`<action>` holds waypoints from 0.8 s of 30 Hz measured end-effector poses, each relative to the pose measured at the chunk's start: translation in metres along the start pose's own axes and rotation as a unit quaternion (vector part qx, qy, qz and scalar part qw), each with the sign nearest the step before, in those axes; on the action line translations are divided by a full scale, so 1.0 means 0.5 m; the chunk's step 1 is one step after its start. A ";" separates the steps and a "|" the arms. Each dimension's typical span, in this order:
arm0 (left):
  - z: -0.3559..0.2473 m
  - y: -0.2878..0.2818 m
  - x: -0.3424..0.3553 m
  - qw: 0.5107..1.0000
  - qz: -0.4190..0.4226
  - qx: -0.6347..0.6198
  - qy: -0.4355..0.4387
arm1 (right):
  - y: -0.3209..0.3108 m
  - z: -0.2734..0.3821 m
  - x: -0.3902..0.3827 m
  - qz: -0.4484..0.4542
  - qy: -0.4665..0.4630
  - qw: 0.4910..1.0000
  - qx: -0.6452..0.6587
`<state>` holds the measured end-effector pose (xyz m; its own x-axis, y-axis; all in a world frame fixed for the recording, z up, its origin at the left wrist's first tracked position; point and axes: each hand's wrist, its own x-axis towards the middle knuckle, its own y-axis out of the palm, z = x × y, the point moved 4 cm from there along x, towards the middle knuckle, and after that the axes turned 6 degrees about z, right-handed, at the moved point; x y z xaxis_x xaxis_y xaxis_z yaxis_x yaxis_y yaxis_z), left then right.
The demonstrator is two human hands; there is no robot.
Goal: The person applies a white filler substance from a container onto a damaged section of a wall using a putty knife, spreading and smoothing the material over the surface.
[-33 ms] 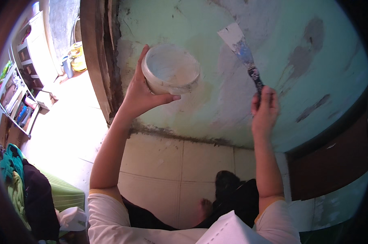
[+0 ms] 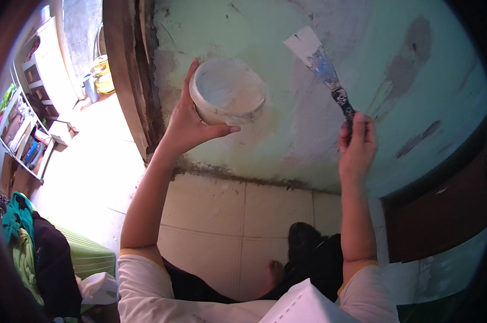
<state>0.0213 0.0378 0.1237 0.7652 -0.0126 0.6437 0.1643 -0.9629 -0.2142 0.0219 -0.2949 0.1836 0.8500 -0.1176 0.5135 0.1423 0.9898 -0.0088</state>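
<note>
My left hand (image 2: pixel 188 116) is wrapped round the side of a round whitish plastic tub (image 2: pixel 222 113), thumb along its near side. The tub is tilted so that its mouth shows, with pale residue on the inside. My right hand (image 2: pixel 358 141) grips the dark handle of a putty knife (image 2: pixel 323 65). Its wide blade points up and to the left, smeared with white and blue-grey. Behind both hands stands a pale green wall (image 2: pixel 276 140) with grey patches. Whether the blade touches the wall I cannot tell.
A worn wooden door frame (image 2: pixel 126 81) borders the wall on the left. Beyond it are a white rack (image 2: pixel 31 137) and a bright doorway. Clothes (image 2: pixel 44 258) are heaped at lower left. Cream floor tiles (image 2: pixel 200 210) lie below, and a dark brown panel (image 2: pixel 437 215) is at right.
My right hand and the putty knife have shifted very slightly to the right, the blade leaning a little more to the left. The left hand still holds the tub.
</note>
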 end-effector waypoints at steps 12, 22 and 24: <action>0.087 0.154 -0.048 0.981 0.144 0.125 0.039 | -0.009 0.044 -0.057 0.139 -0.233 0.924 -0.270; 0.083 0.261 -0.082 0.967 0.157 0.129 0.157 | -0.009 -0.014 -0.056 0.222 -0.101 0.941 -0.234; 0.082 0.267 -0.087 0.964 0.163 0.129 0.167 | -0.017 -0.027 -0.051 0.244 -0.068 0.941 -0.225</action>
<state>0.0357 -0.0792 0.0369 0.5660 -0.4317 0.7024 0.1316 -0.7937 -0.5939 0.0056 -0.3012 0.1590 0.8010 0.3839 0.4594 -0.0213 0.7851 -0.6190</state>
